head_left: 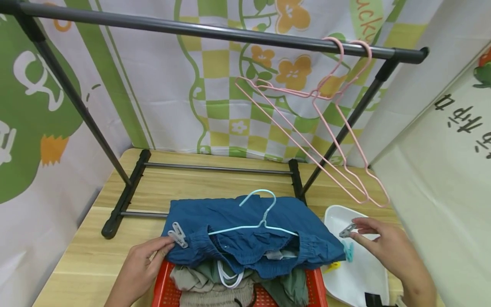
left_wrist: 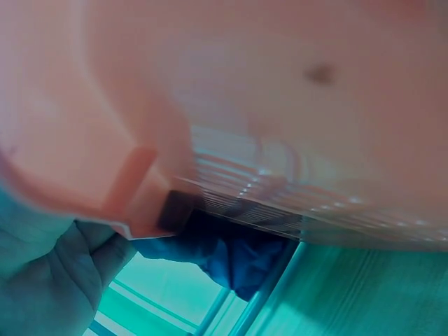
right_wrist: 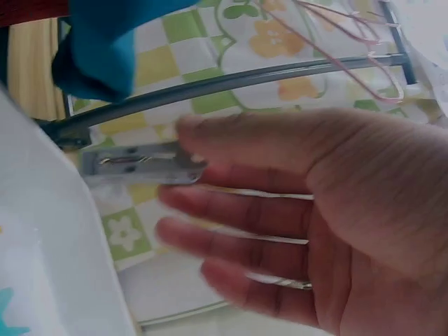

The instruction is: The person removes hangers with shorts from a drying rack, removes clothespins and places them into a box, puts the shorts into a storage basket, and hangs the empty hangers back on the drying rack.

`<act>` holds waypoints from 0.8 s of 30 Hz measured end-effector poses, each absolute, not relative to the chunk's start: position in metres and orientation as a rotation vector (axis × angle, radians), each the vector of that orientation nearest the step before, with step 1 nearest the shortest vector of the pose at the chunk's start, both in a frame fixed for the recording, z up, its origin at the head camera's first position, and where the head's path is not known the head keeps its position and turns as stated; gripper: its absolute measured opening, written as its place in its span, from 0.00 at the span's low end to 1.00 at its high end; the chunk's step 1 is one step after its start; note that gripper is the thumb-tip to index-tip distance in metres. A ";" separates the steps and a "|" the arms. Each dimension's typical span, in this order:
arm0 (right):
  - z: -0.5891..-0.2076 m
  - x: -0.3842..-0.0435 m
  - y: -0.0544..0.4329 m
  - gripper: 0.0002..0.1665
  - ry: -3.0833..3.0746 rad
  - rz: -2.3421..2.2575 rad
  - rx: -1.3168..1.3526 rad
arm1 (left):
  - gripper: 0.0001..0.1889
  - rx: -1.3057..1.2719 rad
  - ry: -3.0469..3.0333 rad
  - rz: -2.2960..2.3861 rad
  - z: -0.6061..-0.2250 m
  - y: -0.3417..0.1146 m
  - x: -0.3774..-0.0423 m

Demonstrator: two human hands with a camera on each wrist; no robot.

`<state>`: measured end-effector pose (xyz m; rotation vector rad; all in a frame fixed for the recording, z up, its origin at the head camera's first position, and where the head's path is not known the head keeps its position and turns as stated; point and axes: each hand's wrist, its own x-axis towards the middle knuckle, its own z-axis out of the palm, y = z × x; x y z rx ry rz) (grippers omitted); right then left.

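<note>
A pair of blue elastic-waist trousers (head_left: 245,213) lies spread over the red basket (head_left: 160,285), with a light-blue hanger (head_left: 264,222) set into its waist opening. My left hand (head_left: 141,266) pinches the trousers at the left end of the waistband, fingertips right beside a grey clothespin (head_left: 177,235) on the fabric there. In the left wrist view, the basket wall (left_wrist: 294,126) hides much of this. Over the white tray (head_left: 370,273), my right hand (head_left: 387,243) pinches another grey clothespin (right_wrist: 143,164) between thumb and index finger, its other fingers extended.
A black clothes rack (head_left: 215,30) stands behind, with two pink hangers (head_left: 326,91) at its right end. Folded clothes (head_left: 215,283) fill the basket under the trousers. A yellow clothespin (head_left: 331,267) and a teal clothespin (head_left: 348,251) lie in the tray.
</note>
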<state>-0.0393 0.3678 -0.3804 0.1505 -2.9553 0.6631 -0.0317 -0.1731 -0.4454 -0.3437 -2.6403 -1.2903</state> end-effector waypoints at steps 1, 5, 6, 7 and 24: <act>-0.383 -0.040 0.368 0.21 -2.992 0.657 0.141 | 0.13 -0.341 -2.640 -1.294 -0.446 -0.173 -0.032; -0.391 -0.043 0.368 0.22 -3.085 0.614 0.119 | 0.14 -0.327 -2.647 -1.313 -0.446 -0.173 -0.032; -0.392 -0.044 0.368 0.22 -3.096 0.613 0.115 | 0.14 -0.325 -2.649 -1.317 -0.447 -0.173 -0.032; -0.393 -0.044 0.367 0.22 -3.107 0.609 0.111 | 0.14 -0.324 -2.650 -1.319 -0.447 -0.173 -0.032; -0.360 -0.042 0.309 0.14 -2.703 0.607 0.517 | 0.13 -0.357 -2.615 -1.298 -0.449 -0.174 -0.032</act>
